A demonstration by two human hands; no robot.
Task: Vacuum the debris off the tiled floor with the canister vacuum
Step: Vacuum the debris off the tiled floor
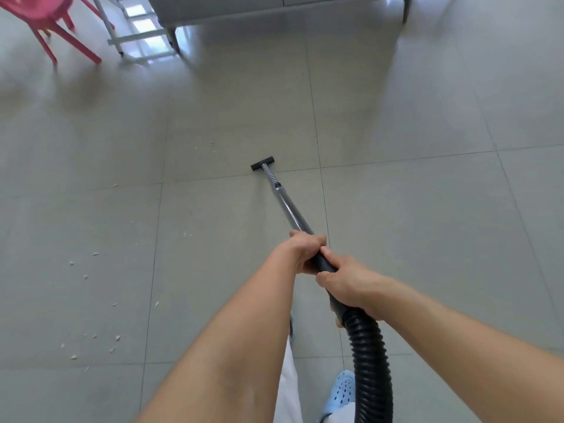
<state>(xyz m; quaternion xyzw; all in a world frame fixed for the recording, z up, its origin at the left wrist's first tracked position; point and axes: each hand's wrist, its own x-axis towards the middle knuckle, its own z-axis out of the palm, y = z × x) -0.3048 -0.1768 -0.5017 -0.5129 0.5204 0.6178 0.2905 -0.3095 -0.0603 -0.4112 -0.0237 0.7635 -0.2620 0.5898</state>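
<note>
Both hands grip the vacuum wand (285, 206), a metal tube that runs forward and down to a small black floor nozzle (263, 163) resting on the grey tiled floor (412, 224). My left hand (305, 250) is shut on the wand's upper end. Just behind it, my right hand (348, 285) is shut on the black handle where the ribbed black hose (370, 361) joins. Small pale debris flakes (91, 337) lie scattered on the tiles to the left, with more flakes (210, 144) left of the nozzle. The canister itself is out of view.
A pink plastic chair (52, 22) stands at the far left. A white metal frame (137, 38) and a grey cabinet on legs (290, 7) stand along the far edge. My foot in a light blue clog (343, 392) is beside the hose.
</note>
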